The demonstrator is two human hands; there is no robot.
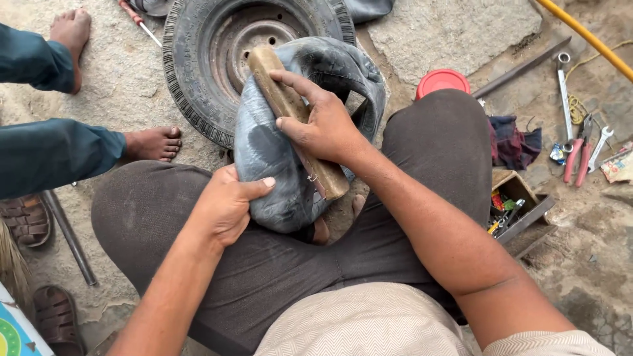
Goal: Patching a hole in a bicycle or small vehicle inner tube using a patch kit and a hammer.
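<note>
A black rubber inner tube lies folded over my lap between my knees. My left hand clamps its lower left fold, thumb on top. My right hand presses a long brown wooden block down onto the tube; the block runs diagonally from upper left to lower right. Just beyond the tube a tyre on a rusty steel rim lies flat on the ground.
Another person's bare feet and blue trouser legs are at the left. A red lid, a dark rag, red-handled pliers, spanners, a small open toolbox and a yellow hose lie at the right. Sandals and a metal rod are at the left.
</note>
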